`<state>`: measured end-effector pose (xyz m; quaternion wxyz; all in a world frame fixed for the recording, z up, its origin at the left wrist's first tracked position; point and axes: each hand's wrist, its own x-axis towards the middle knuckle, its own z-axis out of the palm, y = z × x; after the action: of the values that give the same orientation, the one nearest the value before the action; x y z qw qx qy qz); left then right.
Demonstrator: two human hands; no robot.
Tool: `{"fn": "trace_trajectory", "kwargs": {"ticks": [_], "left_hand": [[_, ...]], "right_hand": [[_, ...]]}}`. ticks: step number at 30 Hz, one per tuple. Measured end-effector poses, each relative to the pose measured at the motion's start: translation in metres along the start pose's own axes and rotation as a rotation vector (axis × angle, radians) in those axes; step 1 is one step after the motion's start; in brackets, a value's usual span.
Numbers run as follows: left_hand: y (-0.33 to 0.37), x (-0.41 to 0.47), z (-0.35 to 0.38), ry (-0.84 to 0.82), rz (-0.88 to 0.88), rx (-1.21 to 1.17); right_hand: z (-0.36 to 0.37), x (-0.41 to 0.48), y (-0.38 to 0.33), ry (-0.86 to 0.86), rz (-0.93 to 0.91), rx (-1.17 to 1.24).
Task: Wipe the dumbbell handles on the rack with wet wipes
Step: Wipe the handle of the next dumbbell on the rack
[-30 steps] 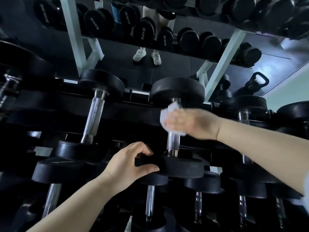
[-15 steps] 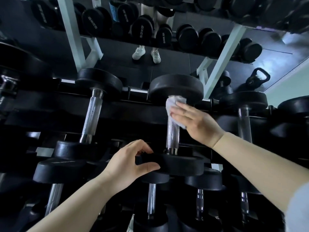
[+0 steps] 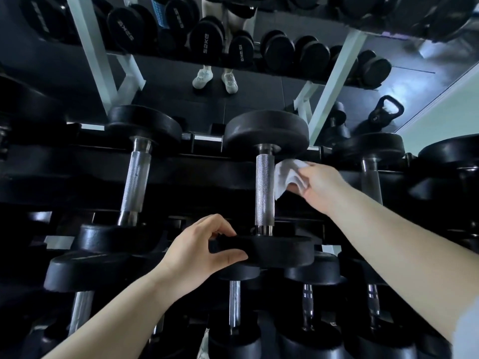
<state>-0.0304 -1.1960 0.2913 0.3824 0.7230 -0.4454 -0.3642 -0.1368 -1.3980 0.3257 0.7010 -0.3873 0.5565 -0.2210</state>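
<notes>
Left hand [image 3: 204, 251] grips near weight plate [image 3: 274, 250] of racked dumbbell; right hand [image 3: 320, 186] holds crumpled wet wipe [image 3: 286, 177] just beside knurled handle [image 3: 265, 187].

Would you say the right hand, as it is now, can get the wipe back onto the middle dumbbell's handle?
Probably yes: the right hand holds the wipe just beside the handle, whose knurled length is bare, with nothing between them.

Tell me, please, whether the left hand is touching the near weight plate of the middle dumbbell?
Touching. The head view shows the left hand gripping the near weight plate, fingers over its rim and thumb pressed beneath.
</notes>
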Motion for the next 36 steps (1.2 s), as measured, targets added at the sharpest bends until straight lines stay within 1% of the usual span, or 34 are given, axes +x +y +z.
{"fn": "trace_trajectory", "kwargs": {"ticks": [1,4,6,8,10,11,12,15,16,17,19,22,23,24,26,28,29,31,32,34,36], "left_hand": [[0.000,0.000,0.000,-0.001,0.001,0.002],[-0.001,0.001,0.000,-0.012,-0.001,-0.001],[-0.002,0.002,-0.001,-0.026,-0.006,-0.013],[-0.004,0.004,-0.001,-0.020,0.006,-0.028],[-0.004,0.004,0.001,-0.023,0.014,-0.041],[-0.003,0.004,0.001,-0.021,0.013,-0.047],[-0.004,0.005,0.001,-0.021,0.012,-0.048],[-0.002,0.006,-0.002,-0.026,0.004,-0.018],[-0.001,0.007,-0.002,-0.026,0.000,-0.014],[-0.002,0.006,-0.002,-0.029,0.002,-0.012],[-0.003,0.005,-0.001,-0.027,0.019,-0.011],[-0.005,0.004,0.001,0.006,0.031,-0.039],[-0.004,0.003,0.001,0.010,0.030,-0.043],[-0.003,0.003,0.001,0.011,0.032,-0.033],[-0.001,0.004,-0.001,0.000,0.042,-0.007],[0.000,0.004,-0.002,-0.020,0.040,0.010],[-0.001,0.004,-0.002,-0.018,0.046,0.019],[-0.002,0.002,-0.005,-0.002,0.075,0.055],[-0.003,0.000,-0.007,0.005,0.092,0.065],[-0.003,-0.007,-0.013,0.030,0.126,0.065],[-0.002,-0.014,-0.024,0.073,0.174,0.091]], "right_hand": [[0.002,0.004,0.003,-0.038,0.020,0.028],[0.005,-0.001,0.008,-0.275,0.039,0.073],[-0.003,-0.006,0.017,-0.336,0.095,0.080],[-0.016,-0.011,0.030,-0.368,0.157,-0.007],[-0.023,-0.015,0.032,-0.420,0.218,-0.209],[-0.021,-0.013,0.030,-0.414,0.213,-0.279],[-0.017,-0.007,0.025,-0.375,0.176,-0.276],[0.005,0.013,0.010,-0.198,-0.008,-0.024],[0.012,0.016,0.009,-0.165,-0.060,-0.015],[0.016,0.012,0.010,-0.167,-0.093,-0.061],[0.009,-0.002,0.022,-0.192,-0.110,-0.296],[-0.017,-0.020,0.040,-0.259,-0.033,-0.620],[-0.021,-0.022,0.041,-0.297,-0.004,-0.687],[-0.021,-0.021,0.037,-0.308,0.005,-0.703],[-0.016,-0.015,0.028,-0.256,-0.042,-0.579],[-0.011,-0.013,0.015,-0.191,-0.084,-0.363],[-0.011,-0.015,0.008,-0.189,-0.089,-0.247],[-0.019,-0.021,-0.002,-0.217,-0.087,-0.059],[-0.025,-0.027,-0.006,-0.238,-0.082,-0.006],[-0.033,-0.041,-0.009,-0.274,-0.068,0.065],[-0.035,-0.053,-0.010,-0.348,-0.062,0.103]]}}
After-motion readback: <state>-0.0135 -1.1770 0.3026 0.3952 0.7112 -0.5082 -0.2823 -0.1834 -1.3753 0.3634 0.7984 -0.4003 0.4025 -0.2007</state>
